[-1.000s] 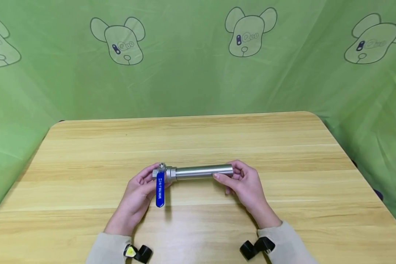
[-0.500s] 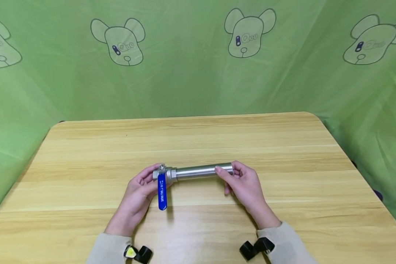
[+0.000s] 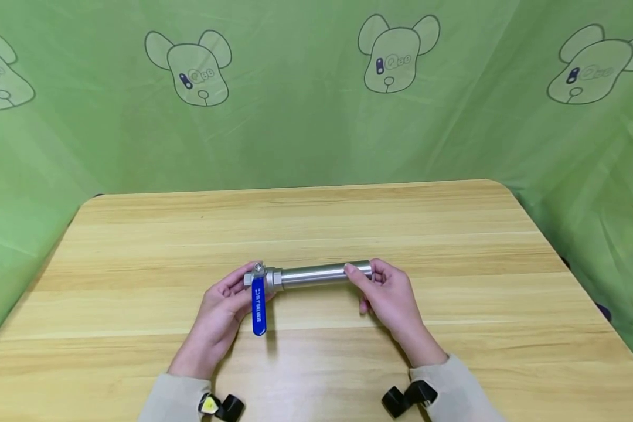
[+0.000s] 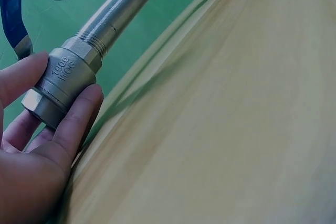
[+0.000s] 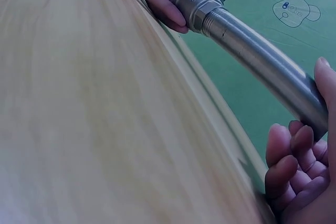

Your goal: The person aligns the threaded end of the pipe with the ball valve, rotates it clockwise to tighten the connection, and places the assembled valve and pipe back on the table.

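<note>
My left hand [image 3: 217, 316] grips a silver ball valve [image 4: 65, 80] by its body, thumb on one side and fingers on the other. The valve's blue lever handle [image 3: 259, 308] points toward me in the head view. A steel pipe [image 3: 316, 274] runs to the right from the valve, with some thread [image 5: 208, 23] showing at the joint. My right hand [image 3: 395, 302] pinches the pipe's far end between thumb and fingers. Valve and pipe are held above the table, the right end slightly higher in the head view.
The wooden table [image 3: 316, 223] spreads under both hands, its far edge toward a green curtain [image 3: 295, 135] printed with cartoon heads. Black wrist devices [image 3: 229, 407] are worn at both sleeves.
The blue lever has swung slightly to the right and the pipe's right end has risen a little. My right thumb has shifted up onto the pipe. Little differs over the last half second.
</note>
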The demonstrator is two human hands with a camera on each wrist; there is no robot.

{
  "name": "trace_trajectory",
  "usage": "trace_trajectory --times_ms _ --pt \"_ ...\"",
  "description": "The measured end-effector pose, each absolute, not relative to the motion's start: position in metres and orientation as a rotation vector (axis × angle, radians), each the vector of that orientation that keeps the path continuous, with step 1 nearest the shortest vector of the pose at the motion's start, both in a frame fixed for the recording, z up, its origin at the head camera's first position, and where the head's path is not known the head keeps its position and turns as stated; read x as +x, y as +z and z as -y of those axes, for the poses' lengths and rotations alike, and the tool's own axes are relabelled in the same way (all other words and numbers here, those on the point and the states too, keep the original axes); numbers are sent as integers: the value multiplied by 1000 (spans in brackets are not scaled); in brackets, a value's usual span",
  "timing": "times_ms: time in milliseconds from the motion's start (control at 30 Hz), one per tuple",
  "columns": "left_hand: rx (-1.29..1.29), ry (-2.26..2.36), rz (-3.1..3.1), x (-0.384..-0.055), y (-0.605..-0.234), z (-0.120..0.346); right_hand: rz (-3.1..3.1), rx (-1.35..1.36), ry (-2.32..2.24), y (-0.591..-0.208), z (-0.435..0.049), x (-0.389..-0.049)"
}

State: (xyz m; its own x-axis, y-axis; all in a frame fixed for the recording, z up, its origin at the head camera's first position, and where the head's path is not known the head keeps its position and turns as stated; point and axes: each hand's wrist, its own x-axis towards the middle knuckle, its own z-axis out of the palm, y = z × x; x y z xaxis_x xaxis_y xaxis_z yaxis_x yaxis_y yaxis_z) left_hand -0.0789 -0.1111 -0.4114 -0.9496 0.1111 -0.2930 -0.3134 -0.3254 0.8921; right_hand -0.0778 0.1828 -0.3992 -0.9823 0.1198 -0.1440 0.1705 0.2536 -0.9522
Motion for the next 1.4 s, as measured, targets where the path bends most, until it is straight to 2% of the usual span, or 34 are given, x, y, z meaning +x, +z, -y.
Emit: trace_trajectory --times_ms 233,467,633,1100,1400 --pt "-262 2375 -1601 -80 -411 112 -2375 60 -1996 -398 -183 -76" --pt "-262 2367 -1589 -79 -409 115 -2361 -49 -2081 -399 -183 -76" --pt "-256 2363 -1594 -79 -408 115 -2324 -58 -2122 -400 -183 -77" --pt "-242 2361 -1586 -80 -411 114 -2296 171 -2037 -398 -183 -78" --pt "-248 2375 -1581 -80 -410 113 -2212 -11 -2124 -397 -185 -76"
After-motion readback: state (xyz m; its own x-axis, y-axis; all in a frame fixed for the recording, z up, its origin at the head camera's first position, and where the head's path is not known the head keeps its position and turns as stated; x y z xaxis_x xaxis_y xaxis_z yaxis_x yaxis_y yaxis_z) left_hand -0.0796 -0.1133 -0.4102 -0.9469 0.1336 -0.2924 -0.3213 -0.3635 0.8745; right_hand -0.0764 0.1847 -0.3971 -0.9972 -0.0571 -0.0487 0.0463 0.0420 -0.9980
